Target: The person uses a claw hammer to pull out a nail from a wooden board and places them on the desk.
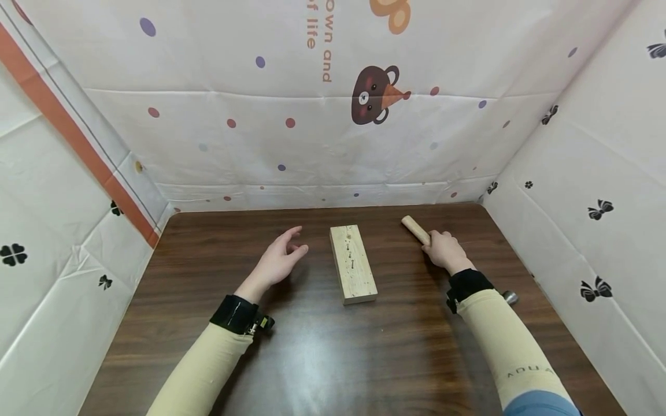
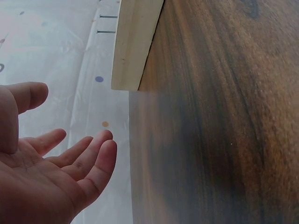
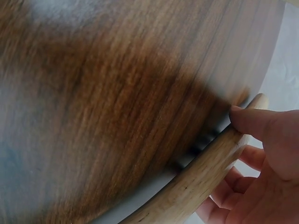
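A pale wooden block (image 1: 352, 260) lies on the table between the two hands. Several nails (image 2: 107, 32) stick up out of its top face. To the block's left, my left hand (image 1: 277, 258) hovers over the table, apart from the block, its fingers relaxed and slightly bent with nothing in them. On the other side, my right hand (image 1: 446, 252) grips a hammer by its wooden handle (image 3: 196, 179), thumb on one side and fingers on the other. The hammer's metal head (image 1: 510, 297) shows beyond the right forearm, which hides the middle of the handle.
The brown wood-grain table (image 1: 312, 358) carries the block and lies under both forearms. Patterned white sheets (image 1: 234, 150) hang as walls at the back, left and right, close to the table's edges.
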{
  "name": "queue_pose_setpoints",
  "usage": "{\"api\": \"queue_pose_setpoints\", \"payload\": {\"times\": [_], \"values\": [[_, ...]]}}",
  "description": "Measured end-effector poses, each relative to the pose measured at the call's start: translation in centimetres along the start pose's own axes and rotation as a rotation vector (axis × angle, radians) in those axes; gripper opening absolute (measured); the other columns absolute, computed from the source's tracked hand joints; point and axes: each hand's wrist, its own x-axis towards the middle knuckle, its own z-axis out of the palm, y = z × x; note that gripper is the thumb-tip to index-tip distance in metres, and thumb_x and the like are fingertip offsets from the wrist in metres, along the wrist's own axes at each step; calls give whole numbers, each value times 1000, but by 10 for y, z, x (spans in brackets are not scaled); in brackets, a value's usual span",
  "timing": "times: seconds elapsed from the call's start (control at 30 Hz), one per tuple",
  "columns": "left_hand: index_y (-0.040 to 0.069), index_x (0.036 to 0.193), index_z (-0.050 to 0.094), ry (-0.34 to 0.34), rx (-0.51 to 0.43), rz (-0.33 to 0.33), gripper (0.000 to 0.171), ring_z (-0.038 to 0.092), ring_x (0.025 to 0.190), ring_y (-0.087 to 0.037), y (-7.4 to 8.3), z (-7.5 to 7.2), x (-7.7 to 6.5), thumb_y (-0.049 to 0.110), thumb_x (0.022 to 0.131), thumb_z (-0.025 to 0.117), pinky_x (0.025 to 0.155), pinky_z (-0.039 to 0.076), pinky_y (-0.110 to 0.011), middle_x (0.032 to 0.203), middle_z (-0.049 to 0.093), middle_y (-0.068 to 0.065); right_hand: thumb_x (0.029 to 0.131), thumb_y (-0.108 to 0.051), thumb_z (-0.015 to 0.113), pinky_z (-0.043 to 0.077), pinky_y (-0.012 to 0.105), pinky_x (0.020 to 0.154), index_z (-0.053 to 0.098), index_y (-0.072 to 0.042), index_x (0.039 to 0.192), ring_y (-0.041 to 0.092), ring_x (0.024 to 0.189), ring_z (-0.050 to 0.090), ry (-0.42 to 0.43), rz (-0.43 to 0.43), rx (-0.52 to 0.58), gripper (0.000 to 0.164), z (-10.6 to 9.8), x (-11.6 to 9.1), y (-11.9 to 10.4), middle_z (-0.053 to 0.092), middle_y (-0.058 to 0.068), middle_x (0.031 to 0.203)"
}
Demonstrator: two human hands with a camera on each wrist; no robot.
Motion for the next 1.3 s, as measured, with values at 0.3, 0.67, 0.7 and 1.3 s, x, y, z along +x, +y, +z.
{"api": "queue_pose_setpoints", "payload": {"times": [0.3, 0.67, 0.7, 1.3], "values": [[15, 165, 41, -6, -20, -7, 62, 62, 128, -32, 0, 0, 0, 33, 109, 63, 103, 50, -55, 159, 50, -18, 112, -18, 56, 51, 58, 89, 39, 17, 150, 47, 104, 61, -8, -40, 40, 54, -1, 1, 3, 56, 39, 124], [14, 165, 40, -13, -15, -9, 64, 61, 129, -31, 3, -4, 2, 35, 109, 62, 102, 51, -54, 160, 50, -15, 115, -20, 51, 48, 52, 82, 27, 13, 160, 40, 93, 60, -76, -84, 36, 60, -13, -2, 4, 61, 38, 119], [15, 165, 40, -14, -14, -7, 64, 61, 129, -31, 3, -4, 2, 35, 109, 62, 102, 51, -53, 160, 50, -15, 115, -20, 51, 48, 52, 82, 28, 12, 160, 40, 92, 59, -81, -88, 35, 59, -14, -3, 4, 62, 36, 116], [13, 165, 40, -5, -7, -8, 62, 61, 129, -33, 5, -5, 4, 30, 110, 62, 103, 50, -55, 158, 52, -16, 117, -26, 45, 51, 57, 85, 13, 8, 167, 47, 106, 63, -13, -141, 118, 69, -41, -13, -17, 53, 45, 138]]}}
